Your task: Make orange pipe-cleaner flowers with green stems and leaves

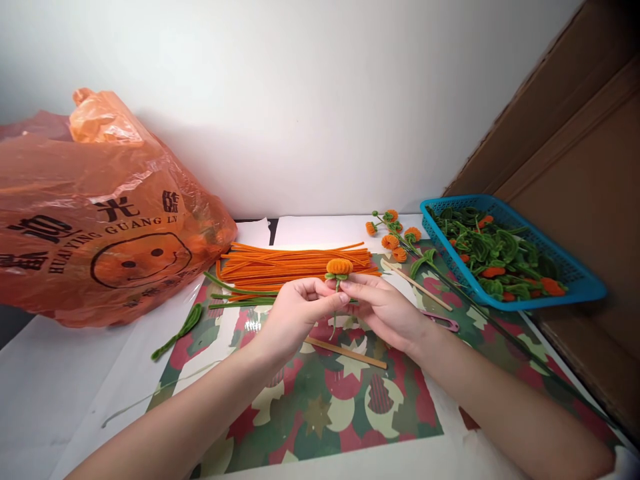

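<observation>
Between my two hands stands an orange pipe-cleaner flower (339, 268), upright, with green sepals under its bloom and a thin green stem hanging below. My left hand (306, 308) pinches the stem just under the sepals with thumb and fingers. From the other side, the fingertips of my right hand (383, 308) are closed on the same spot. Behind the hands lies a bundle of orange pipe cleaners (290, 263). Several green pipe cleaners (245, 297) reach out to the left, partly covered by my left hand. A wooden stick (350, 353) lies beneath the hands.
A blue basket (500, 305) of green and orange pieces stands right, by a cardboard wall (575, 147). An orange plastic bag (125, 220) fills the left. Finished orange flowers (395, 237), a second stick (420, 287), pink scissors-like handle (443, 321) and green leaf (177, 331) lie around.
</observation>
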Tool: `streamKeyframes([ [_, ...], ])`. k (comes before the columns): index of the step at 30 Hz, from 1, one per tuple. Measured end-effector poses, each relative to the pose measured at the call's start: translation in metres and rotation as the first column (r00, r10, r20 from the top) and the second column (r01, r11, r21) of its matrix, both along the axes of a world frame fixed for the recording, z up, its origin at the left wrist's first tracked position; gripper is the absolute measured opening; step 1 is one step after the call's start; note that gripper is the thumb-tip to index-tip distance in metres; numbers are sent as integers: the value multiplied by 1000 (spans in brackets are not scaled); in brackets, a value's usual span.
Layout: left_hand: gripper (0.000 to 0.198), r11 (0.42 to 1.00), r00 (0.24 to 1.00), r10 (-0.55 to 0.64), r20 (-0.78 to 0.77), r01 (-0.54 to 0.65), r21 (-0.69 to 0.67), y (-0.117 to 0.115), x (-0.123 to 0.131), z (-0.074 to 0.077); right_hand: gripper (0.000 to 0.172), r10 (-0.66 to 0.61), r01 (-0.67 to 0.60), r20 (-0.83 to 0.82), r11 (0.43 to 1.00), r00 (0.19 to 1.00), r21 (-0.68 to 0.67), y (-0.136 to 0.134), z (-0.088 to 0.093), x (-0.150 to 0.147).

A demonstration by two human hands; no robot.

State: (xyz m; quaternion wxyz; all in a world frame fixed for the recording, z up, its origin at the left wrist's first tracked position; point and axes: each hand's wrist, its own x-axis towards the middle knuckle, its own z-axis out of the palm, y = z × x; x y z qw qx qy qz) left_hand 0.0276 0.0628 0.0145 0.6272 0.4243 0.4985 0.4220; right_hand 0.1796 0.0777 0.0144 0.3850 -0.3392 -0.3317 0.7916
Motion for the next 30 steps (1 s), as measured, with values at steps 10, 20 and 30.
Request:
streamKeyframes([
  [10,32,999,998,-11,-57,13,30,-1,-1,1,20,-14,14,11,999,1000,-29,-1,5,1],
  [20,26,986,987,-163,-5,163,24,2,-3,2,21,-88,86,-41,995,995,-60,1,-2,0],
  [30,31,983,979,-185,84,185,10,2,-3,4,14,-114,107,-72,989,991,-98,1,-3,-2],
])
